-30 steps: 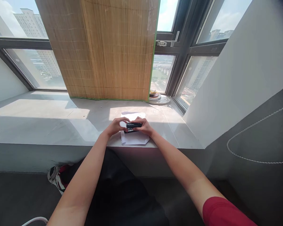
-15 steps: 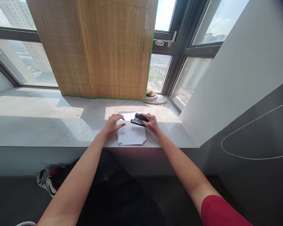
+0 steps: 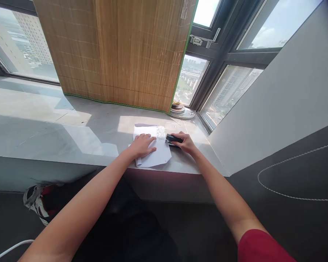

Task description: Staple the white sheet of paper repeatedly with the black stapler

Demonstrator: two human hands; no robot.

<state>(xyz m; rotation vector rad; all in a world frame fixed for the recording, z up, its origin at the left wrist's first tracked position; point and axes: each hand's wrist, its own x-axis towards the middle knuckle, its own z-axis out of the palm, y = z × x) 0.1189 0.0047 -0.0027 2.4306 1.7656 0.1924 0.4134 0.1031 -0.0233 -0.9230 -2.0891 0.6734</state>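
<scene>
White sheets of paper (image 3: pixel 159 155) lie on the window sill in front of me, with dark writing or print on a patch near their upper right. My left hand (image 3: pixel 143 145) rests flat on the left part of the sheets, fingers stretched out and thumb apart. In my right hand (image 3: pixel 186 142) is a black stapler (image 3: pixel 173 138), gripped from its right end. Its jaws point left at the right edge of the paper. Whether the edge lies between the jaws I cannot tell.
A bamboo blind (image 3: pixel 120 54) with green edging hangs down to the sill (image 3: pixel 98 123). Stacked plates (image 3: pixel 182 110) stand in the corner by the window. A bead chain (image 3: pixel 278 158) hangs at the right wall. The sill's front edge runs just below the paper.
My left hand has come down onto the paper from above it. The stapler in my right hand has shifted from over the sheets to their right edge. Writing now shows. The view has tilted.
</scene>
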